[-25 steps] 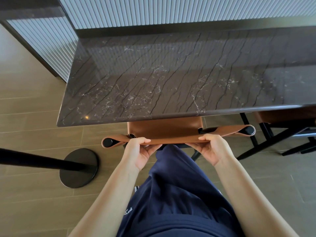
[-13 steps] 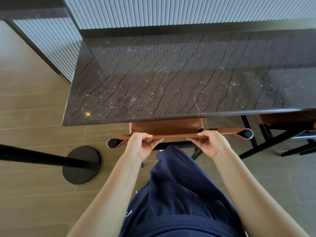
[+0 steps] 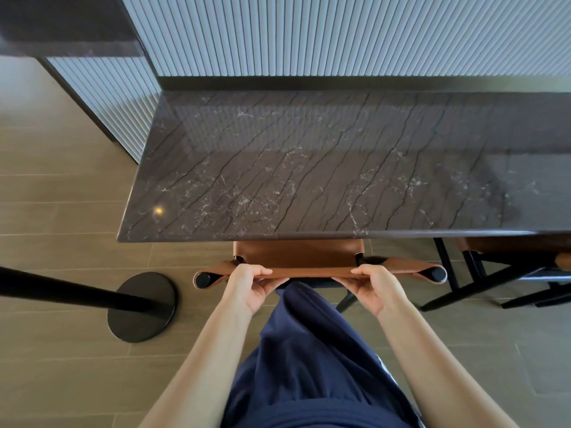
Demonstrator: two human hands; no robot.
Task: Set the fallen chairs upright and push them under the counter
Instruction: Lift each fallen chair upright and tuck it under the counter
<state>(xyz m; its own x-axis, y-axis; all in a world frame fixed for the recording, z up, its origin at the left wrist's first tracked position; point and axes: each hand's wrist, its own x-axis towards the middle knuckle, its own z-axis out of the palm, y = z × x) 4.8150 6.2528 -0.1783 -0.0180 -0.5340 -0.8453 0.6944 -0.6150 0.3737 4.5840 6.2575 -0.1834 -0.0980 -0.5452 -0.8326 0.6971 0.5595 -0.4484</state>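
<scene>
A brown leather chair [image 3: 298,256] with a black frame stands upright right in front of me, its seat partly hidden under the dark marble counter [image 3: 309,168]. My left hand [image 3: 251,285] grips the top edge of the backrest left of centre. My right hand [image 3: 375,287] grips the same edge right of centre. A second brown chair [image 3: 506,247] stands at the right, most of it tucked below the counter edge.
A black post on a round black base [image 3: 142,307] stands on the tiled floor to my left, close to the chair. A ribbed grey wall panel [image 3: 340,35] rises behind the counter. My dark blue clothing fills the lower middle.
The chair has slid further beneath the counter, so less of the seat shows. Both hands moved forward with the backrest and kept their grip.
</scene>
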